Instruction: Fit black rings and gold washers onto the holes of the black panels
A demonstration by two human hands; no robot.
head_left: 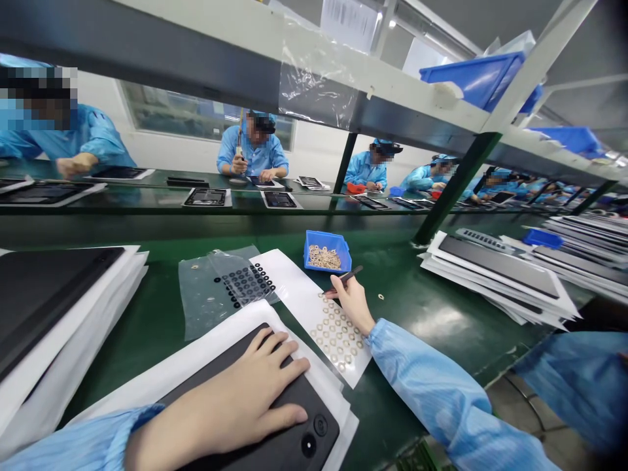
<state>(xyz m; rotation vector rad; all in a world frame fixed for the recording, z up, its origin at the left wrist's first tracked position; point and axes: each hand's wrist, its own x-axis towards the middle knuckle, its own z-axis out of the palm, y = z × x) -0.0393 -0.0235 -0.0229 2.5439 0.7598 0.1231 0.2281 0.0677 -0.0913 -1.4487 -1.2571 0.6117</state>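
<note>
Bright, even overhead light: ceiling lamps [392, 23] throw white glare across the green bench [436, 320], and shadows stay soft. Wide-angle distortion bends the shelf [417, 114] toward the edges — the lower corners blur slightly.

The black panel [279, 445] runs off the bottom edge under the left hand [230, 399]; the right hand [350, 304] hides part of the dark tool [354, 274].
</note>
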